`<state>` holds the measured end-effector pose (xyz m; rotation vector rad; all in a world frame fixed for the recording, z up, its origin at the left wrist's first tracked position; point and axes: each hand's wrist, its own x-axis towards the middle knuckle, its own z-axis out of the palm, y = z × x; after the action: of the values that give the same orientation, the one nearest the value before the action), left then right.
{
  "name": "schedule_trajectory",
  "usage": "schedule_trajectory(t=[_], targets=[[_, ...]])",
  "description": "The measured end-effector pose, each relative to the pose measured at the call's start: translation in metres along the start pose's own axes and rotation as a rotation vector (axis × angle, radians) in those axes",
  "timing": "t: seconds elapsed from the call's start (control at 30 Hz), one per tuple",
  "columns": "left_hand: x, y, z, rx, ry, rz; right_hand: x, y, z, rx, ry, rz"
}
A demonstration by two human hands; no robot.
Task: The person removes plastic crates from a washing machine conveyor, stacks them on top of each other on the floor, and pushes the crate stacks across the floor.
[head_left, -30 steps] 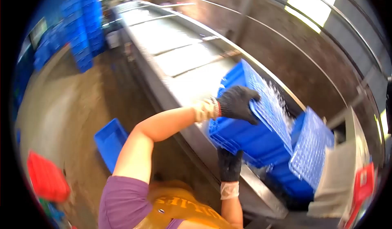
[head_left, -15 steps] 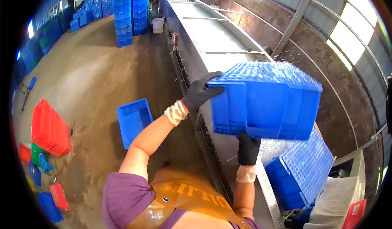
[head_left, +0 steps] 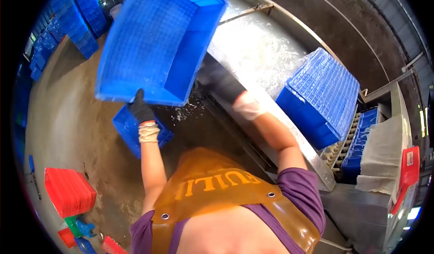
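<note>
A large blue plastic crate (head_left: 149, 41) is held up and tilted over the floor, its open inside facing me. My left hand (head_left: 141, 108), in a dark glove, grips its near rim. Close to the crate's right side is my right hand (head_left: 219, 80), also gloved; motion blur smears its fingers, so its hold cannot be made out. Below the raised crate, another blue crate (head_left: 129, 129) lies on the floor, partly hidden. Water drops fall beside it. To the right, a wet upturned blue crate (head_left: 323, 84) rests at the end of the water-filled metal trough (head_left: 312, 156).
Red crates (head_left: 68, 193) are nested on the floor at left. Tall stacks of blue crates (head_left: 74, 21) stand at the back left. Beyond the upturned crate are a roller conveyor (head_left: 332, 156), a pale cloth (head_left: 382, 156) and a red plastic piece (head_left: 408, 172).
The raised crate has swung left from above the trough to over the floor and tipped, showing its inside. Both hands moved left with it, and my view has turned.
</note>
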<state>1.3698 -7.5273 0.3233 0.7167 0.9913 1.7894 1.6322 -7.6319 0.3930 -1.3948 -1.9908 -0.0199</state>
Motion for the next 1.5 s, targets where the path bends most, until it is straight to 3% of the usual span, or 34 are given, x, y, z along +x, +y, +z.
schedule_trajectory(t=[0.03,0.07,0.1,0.17,0.2,0.23,0.3,0.5,0.7,0.77,0.9,1.0,1.1,1.23,1.5], targets=[[0.01,-0.011,-0.033,-0.113,0.013,-0.078,-0.012,0.022,-0.038,0.057,-0.094,0.204],[0.009,-0.002,-0.053,-0.178,0.013,-0.202,-0.052,0.076,-0.047,-0.455,0.102,0.169],[0.016,0.001,-0.078,-0.143,0.102,-0.33,-0.096,0.105,-0.08,-0.701,0.061,0.233],[0.004,-0.007,-0.13,-0.1,0.104,-0.34,-0.131,0.112,-0.144,-0.83,-0.463,1.035],[0.0,-0.015,-0.159,-0.113,0.144,-0.384,-0.14,0.098,-0.155,-0.834,-0.382,1.163],[0.006,-0.033,-0.186,-0.206,0.244,-0.509,-0.184,0.131,-0.174,-0.706,-0.305,0.82],[0.0,-0.051,-0.212,-0.14,0.342,-0.609,-0.161,0.102,-0.168,-0.817,-0.382,0.883],[0.002,-0.13,-0.298,-0.085,0.658,-0.605,-0.16,0.113,-0.169,-0.712,-0.334,0.793],[-0.015,-0.232,-0.389,-0.189,0.773,-0.72,-0.173,0.117,-0.178,-0.349,-0.207,0.909],[-0.024,-0.256,-0.402,-0.176,0.757,-0.701,-0.172,0.114,-0.175,-0.344,-0.214,0.941],[-0.032,-0.267,-0.397,-0.151,0.976,-0.648,-0.175,0.116,-0.183,-0.334,-0.203,0.988],[-0.018,-0.254,-0.379,-0.143,0.858,-0.542,-0.171,0.113,-0.178,-0.298,-0.175,0.992],[0.015,-0.247,-0.375,-0.171,0.889,-0.499,-0.164,0.105,-0.175,-0.293,-0.158,1.032],[0.064,-0.245,-0.401,-0.115,0.822,-0.636,-0.162,0.108,-0.172,-0.288,-0.144,1.007],[0.072,-0.251,-0.4,-0.139,0.842,-0.669,-0.155,0.111,-0.168,-0.364,-0.185,0.95]])
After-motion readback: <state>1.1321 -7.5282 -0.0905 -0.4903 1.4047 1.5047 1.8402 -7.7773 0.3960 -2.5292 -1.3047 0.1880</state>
